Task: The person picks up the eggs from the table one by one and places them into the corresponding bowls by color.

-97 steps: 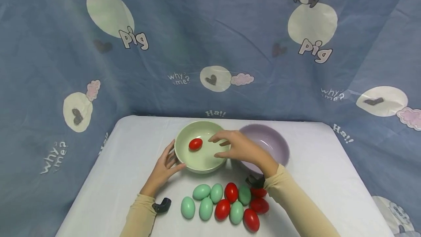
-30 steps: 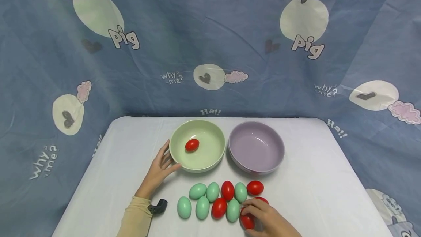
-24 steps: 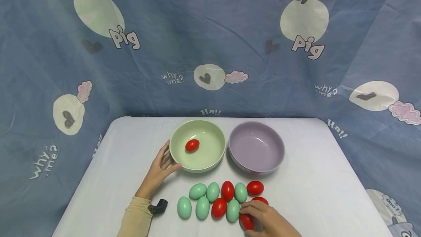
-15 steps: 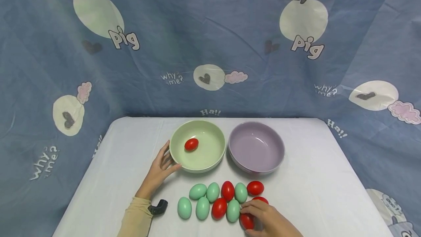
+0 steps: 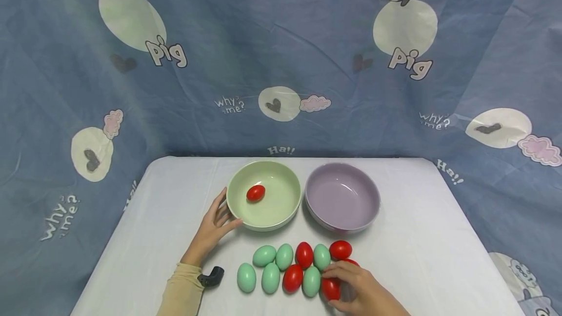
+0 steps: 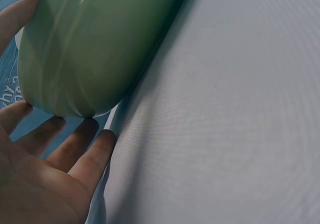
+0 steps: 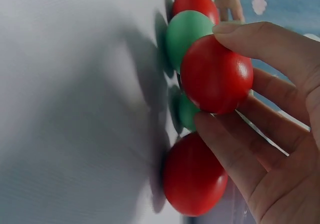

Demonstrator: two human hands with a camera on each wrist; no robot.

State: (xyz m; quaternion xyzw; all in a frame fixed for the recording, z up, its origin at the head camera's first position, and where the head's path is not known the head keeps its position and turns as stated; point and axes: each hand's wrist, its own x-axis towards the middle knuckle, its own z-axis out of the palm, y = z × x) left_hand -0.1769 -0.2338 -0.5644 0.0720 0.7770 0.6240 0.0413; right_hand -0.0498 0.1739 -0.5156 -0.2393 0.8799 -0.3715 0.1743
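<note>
My right hand [image 5: 362,289] pinches a red egg [image 7: 216,74] between thumb and fingertips at the right end of the near row. In the right wrist view this egg stands slightly off the white tabletop. Another red egg [image 7: 195,174] lies close by the fingers; in the head view one is partly hidden behind the hand. My left hand [image 5: 210,230] touches the outer left side of the green bowl [image 5: 281,216] with spread fingertips, the thumb at its near rim [image 6: 30,49]. One red egg [image 5: 255,193] lies inside that bowl.
A purple bowl [image 5: 373,194] stands just right of the green one, with nothing in it. Before the bowls lie several pale green eggs [image 5: 270,278] and red eggs [image 5: 304,255] in two rows on the white table [image 5: 421,238]. A blue printed cloth [image 5: 219,23] hangs behind.
My right hand has come from above the green bowl down to the eggs and taken hold of a red one, lifting it slightly. My left hand has stayed at the bowl.
</note>
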